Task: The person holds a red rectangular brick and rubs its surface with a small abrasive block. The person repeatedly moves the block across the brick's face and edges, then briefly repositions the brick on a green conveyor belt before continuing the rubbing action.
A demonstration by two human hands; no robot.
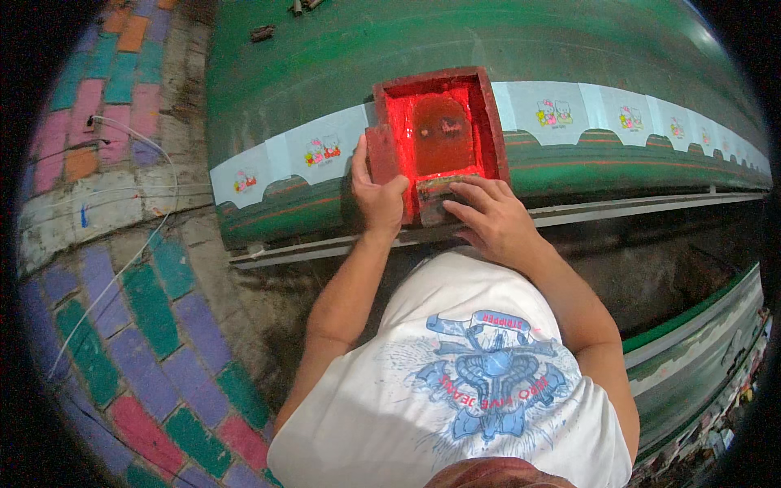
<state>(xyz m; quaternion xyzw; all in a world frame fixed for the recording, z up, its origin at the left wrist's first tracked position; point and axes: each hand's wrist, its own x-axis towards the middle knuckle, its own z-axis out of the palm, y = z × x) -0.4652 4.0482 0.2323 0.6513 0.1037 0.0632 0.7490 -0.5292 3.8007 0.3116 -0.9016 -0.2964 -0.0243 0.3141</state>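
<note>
A red-stained screen-printing frame lies across the pale strip on the green table. Wet red ink coats the inside of the frame around a darker, arch-topped screen area. My left hand grips the frame's left side, its thumb over the near left corner and its fingers along a flat red side piece. At the near end is a worn, dark block with a yellowish upper edge, perhaps a squeegee. My right hand touches it with spread fingertips; how firmly it holds, I cannot tell.
Pale printed pieces with cartoon figures run along the table in a curved row. A metal rail borders the near edge. Small dark objects lie farther back. On the left, a white cable crosses painted paving. Another green-edged table stands at right.
</note>
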